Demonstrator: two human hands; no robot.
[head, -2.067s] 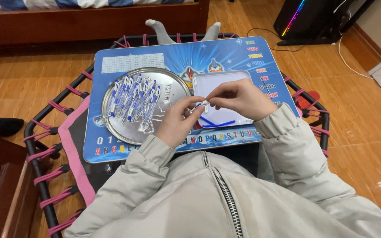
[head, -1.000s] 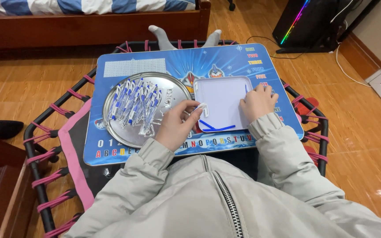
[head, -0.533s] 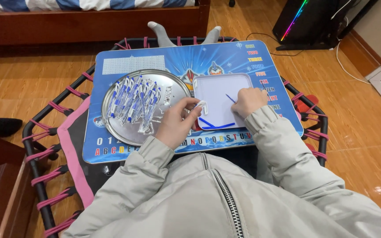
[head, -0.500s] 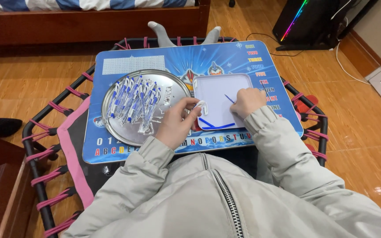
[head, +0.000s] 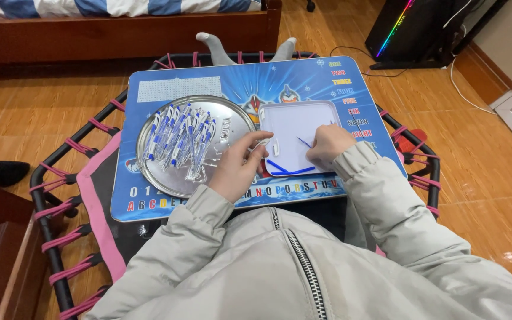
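My left hand (head: 237,170) pinches a clear pen barrel (head: 264,144) at the left edge of a white rectangular tray (head: 294,121). My right hand (head: 327,146) rests on that tray and grips a thin blue refill (head: 304,142) by one end, its tip pointing up-left. Two more blue refills (head: 287,171) lie at the tray's near edge. To the left, a round silver tray (head: 232,121) holds a heap of several clear pens with blue parts (head: 179,139). Both trays sit on a blue printed lap board (head: 208,89).
The board lies across a small trampoline with a black frame (head: 42,201) and pink cords. Two grey-socked feet (head: 214,47) poke out beyond it. A wooden bed base (head: 120,35) stands at the back, a computer tower with coloured lights (head: 410,29) at the far right.
My hands were together over the white tray. My right hand then moved out to its right side, took up a blue refill and has brought it a little nearer. My left hand barely moved.
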